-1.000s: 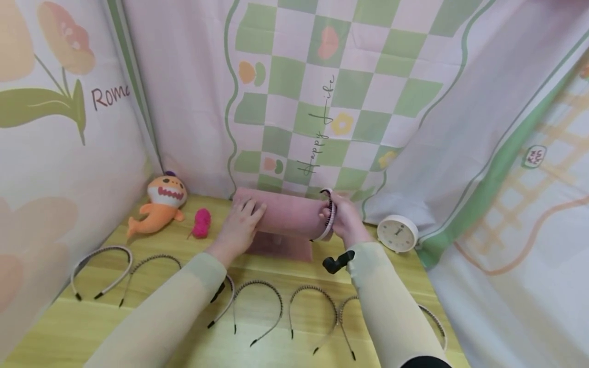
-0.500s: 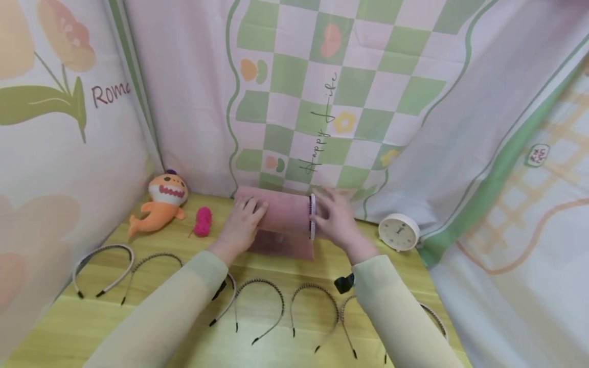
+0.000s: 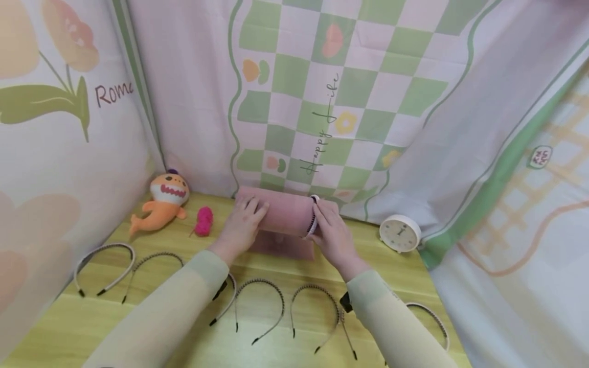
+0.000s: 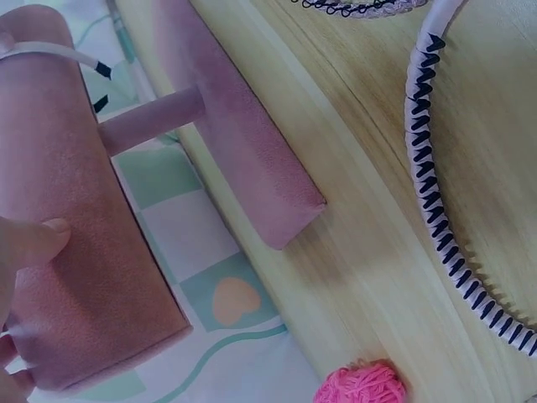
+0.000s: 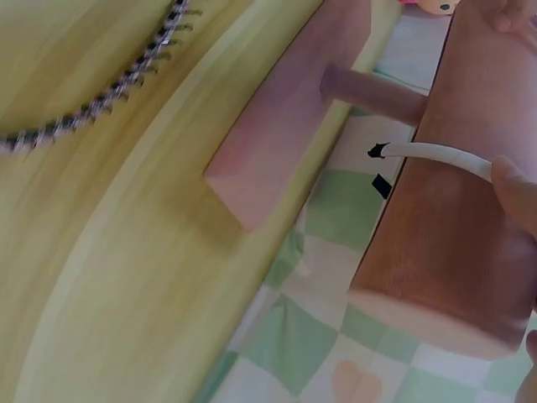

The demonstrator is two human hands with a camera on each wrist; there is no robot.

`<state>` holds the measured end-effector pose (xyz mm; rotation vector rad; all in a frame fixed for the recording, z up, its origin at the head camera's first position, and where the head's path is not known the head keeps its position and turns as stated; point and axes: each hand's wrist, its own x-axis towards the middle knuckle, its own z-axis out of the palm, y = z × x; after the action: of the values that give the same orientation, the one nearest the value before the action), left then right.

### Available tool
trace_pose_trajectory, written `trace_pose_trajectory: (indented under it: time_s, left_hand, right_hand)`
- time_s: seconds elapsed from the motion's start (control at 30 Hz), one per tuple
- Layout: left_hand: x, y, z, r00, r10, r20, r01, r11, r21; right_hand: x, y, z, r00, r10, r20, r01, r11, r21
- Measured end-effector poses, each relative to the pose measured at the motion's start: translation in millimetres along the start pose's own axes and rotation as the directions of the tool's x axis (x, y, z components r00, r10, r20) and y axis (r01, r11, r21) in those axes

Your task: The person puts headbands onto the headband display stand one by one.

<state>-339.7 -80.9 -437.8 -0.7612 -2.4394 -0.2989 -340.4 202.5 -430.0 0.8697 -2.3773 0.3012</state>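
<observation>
A pink velvet headband stand [image 3: 285, 215], a padded roll on a post and a flat base [image 3: 281, 249], stands near the back of the table. My left hand [image 3: 240, 224] holds the roll by its left end, its thumb [image 4: 38, 242] lying on the near side in the left wrist view. Around the right part of the roll sits a white headband [image 3: 312, 223] with dark lacing. My right hand [image 3: 335, 239] grips this headband, fingers over the top. In the right wrist view, the thumb [image 5: 513, 191] presses on the band, and its black tips stick out past the roll.
Several similar headbands [image 3: 261, 280] lie in a row across the front of the wooden table [image 3: 262, 352]. An orange plush shark [image 3: 166, 208] and a bundle of pink yarn [image 3: 204, 222] are at the left. A round white clock [image 3: 400, 234] stands at the right.
The headband has moved left along the roll from its right end. My right hand loosened around it, then took hold again. The left hand has stayed on the roll.
</observation>
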Motion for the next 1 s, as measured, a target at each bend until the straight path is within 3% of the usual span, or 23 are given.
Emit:
trace_pose_trajectory:
  time_s: [0.2, 0.5, 0.7, 1.0]
  left_hand:
    - [0.0, -0.8, -0.2, 1.000, -0.021, 0.008, 0.021, 1.000, -0.006]
    - [0.3, 0.0, -0.3, 1.000, -0.011, 0.009, 0.011, 1.000, 0.003]
    - [0.9, 1.4, -0.9, 1.000, -0.007, 0.002, 0.007, 1.000, 0.008]
    - [0.0, 0.9, -1.3, 1.000, -0.004, 0.002, 0.004, 1.000, 0.008]
  right_hand:
    - [11.0, -14.5, 7.0, 1.000, 0.001, 0.026, -0.001, 1.000, -0.029]
    - [33.4, -38.4, 16.1, 0.996, 0.023, 0.085, -0.025, 0.999, 0.024]
    - [41.1, -44.1, 15.4, 0.986, 0.083, 0.142, -0.090, 0.995, 0.042]
    - [54.6, -50.3, 15.5, 0.978, 0.087, 0.190, -0.100, 0.993, 0.056]
